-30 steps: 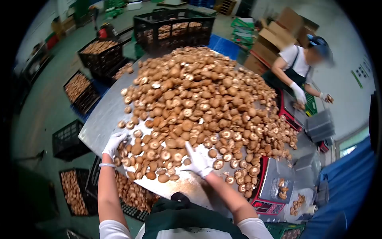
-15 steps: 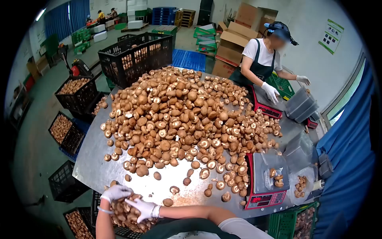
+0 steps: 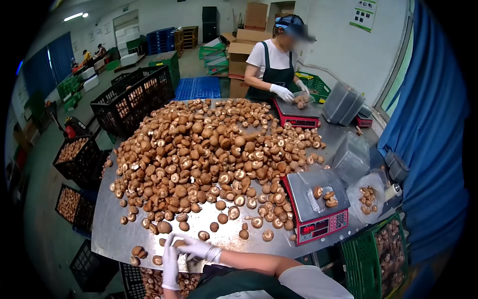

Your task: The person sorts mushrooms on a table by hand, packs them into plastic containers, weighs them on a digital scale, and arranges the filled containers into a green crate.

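Observation:
My white-gloved left hand (image 3: 171, 264) is at the front edge of the metal table, upright with its fingers extended and close together. Beside it, my gloved right hand (image 3: 201, 248) reaches in from the right with fingers stretched out, its fingertips nearly meeting the left ones. A brown shiitake mushroom (image 3: 178, 243) shows between the two hands, touching the fingers; I cannot see a firm grip. A few loose mushrooms (image 3: 138, 252) lie just left of my hands. Below the edge, a black crate (image 3: 131, 281) holds more mushrooms, partly hidden by my arm.
A large mushroom heap (image 3: 199, 149) covers the table's middle. At right stand a red scale (image 3: 321, 226) with a clear tray of mushrooms, a plastic bag (image 3: 366, 197) and stacked clear containers (image 3: 351, 154). A co-worker (image 3: 276, 65) handles a clear container at another scale (image 3: 298, 112).
My hands have moved from the mushrooms over the crate to the table's edge, farther right. The view has shifted. The co-worker's hands now hold a container of mushrooms on their scale.

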`<state>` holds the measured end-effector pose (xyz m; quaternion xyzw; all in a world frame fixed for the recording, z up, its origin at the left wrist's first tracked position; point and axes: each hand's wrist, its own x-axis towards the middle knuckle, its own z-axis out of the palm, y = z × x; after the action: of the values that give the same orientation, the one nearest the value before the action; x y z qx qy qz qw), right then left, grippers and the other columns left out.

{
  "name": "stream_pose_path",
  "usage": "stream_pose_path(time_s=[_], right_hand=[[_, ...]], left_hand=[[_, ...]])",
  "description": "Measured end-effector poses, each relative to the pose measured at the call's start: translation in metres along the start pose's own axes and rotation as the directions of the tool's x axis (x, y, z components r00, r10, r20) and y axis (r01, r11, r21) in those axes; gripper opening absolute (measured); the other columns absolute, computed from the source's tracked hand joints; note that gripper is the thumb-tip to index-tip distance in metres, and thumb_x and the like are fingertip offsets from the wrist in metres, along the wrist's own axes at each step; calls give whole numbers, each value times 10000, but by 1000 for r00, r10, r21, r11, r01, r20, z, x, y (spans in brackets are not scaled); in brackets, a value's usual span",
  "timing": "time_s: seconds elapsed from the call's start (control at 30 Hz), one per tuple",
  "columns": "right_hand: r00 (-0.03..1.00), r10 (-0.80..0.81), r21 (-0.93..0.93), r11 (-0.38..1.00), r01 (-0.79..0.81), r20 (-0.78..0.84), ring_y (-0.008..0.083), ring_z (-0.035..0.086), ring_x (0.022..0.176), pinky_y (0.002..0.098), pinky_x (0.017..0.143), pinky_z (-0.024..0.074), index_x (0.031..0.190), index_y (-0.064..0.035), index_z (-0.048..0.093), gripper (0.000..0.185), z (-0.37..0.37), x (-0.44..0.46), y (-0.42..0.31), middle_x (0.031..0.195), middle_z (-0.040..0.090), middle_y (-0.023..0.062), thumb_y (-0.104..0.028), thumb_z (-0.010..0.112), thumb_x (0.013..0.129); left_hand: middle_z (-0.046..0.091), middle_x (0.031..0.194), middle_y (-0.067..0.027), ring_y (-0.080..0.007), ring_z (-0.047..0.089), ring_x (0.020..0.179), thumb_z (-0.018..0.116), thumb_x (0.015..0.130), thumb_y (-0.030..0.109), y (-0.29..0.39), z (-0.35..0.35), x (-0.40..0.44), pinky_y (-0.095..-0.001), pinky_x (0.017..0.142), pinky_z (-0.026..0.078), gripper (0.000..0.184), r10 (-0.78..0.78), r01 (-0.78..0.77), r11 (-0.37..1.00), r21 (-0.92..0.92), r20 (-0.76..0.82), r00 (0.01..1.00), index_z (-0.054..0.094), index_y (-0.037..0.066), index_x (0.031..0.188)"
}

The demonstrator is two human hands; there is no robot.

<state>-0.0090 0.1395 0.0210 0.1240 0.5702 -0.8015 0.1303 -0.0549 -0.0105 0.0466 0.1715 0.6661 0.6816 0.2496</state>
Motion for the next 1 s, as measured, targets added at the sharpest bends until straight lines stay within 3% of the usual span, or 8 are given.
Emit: stream_pose_path(time_s=[0.1, 0.13, 0.17, 0.33, 0.57, 0.77, 0.87, 1.0], right_hand=[[943, -178, -122, 981, 149, -282, 212, 542, 1096, 343, 948, 460, 1368, -109, 461, 542, -68, -53, -25, 1212, 568, 99, -222, 647, 871], [788, -422, -672, 741, 15, -448, 234, 559, 1088, 332, 931, 460, 1305, -54, 517, 502, -97, -83, -40, 1235, 559, 126, -176, 651, 837], [621, -685, -725, 638, 258, -382, 259, 568, 1086, 332, 921, 461, 1240, -18, 551, 459, -110, -123, -79, 1218, 565, 153, -129, 646, 805], [149, -851, -811, 407, -421, -504, 322, 548, 1110, 384, 962, 426, 1239, -34, 546, 481, -217, -261, -111, 1164, 578, 165, -54, 596, 762], [193, -734, -515, 241, -823, -651, 378, 468, 1209, 417, 1034, 367, 1313, -29, 478, 584, -292, -297, -106, 1335, 475, 200, -101, 652, 761], [561, -766, -931, 134, -341, -315, 348, 431, 1274, 418, 1071, 328, 1305, -26, 512, 573, -248, -151, -169, 1337, 510, 181, -272, 662, 809], [751, -622, -959, 280, -50, -221, 359, 356, 1333, 415, 1102, 277, 1424, -123, 397, 660, -250, -60, -186, 1454, 375, 190, -386, 628, 864], [770, -610, -952, 304, 12, -185, 448, 243, 1372, 457, 1114, 243, 1477, -207, 302, 785, -272, 58, -230, 1515, 206, 259, -495, 639, 828]], left_hand=[[500, 1337, -152, -219, 510, 1190, 478, 963, 201, 13, 38, -4, -322, 976, 428, 464, 117, -131, 989, 67, 179, 977, 425, -20, 1368], [502, 1339, -150, -226, 512, 1192, 494, 948, 176, 17, 41, -8, -321, 976, 428, 462, 88, -140, 971, 195, 254, 963, 431, -15, 1364], [538, 1302, -153, -240, 527, 1185, 497, 934, 158, 29, 45, -13, -318, 975, 427, 430, 72, -152, 959, 240, 313, 947, 472, 5, 1335], [626, 1177, -160, -264, 599, 1082, 557, 940, 262, -22, 28, -24, -334, 948, 447, 382, -9, -70, 946, 315, 243, 970, 570, 17, 1234], [670, 1055, -116, -198, 623, 949, 550, 941, 224, -33, -3, -26, -304, 841, 483, 320, -139, 140, 954, 265, -25, 990, 616, 19, 1179], [641, 1051, -128, -201, 612, 938, 555, 901, 138, -37, -62, 33, -305, 813, 483, 284, 123, 72, 930, 361, -490, 863, 632, 29, 1152], [617, 1093, -171, -285, 593, 1011, 545, 896, 126, -32, -79, 79, -346, 878, 463, 297, 358, -74, 852, 519, -474, 804, 601, 14, 1165], [513, 1279, -214, -372, 478, 1196, 601, 867, 132, -45, -100, 149, -405, 1032, 367, 395, 473, -57, 693, 719, -393, 788, 544, 19, 1241]])
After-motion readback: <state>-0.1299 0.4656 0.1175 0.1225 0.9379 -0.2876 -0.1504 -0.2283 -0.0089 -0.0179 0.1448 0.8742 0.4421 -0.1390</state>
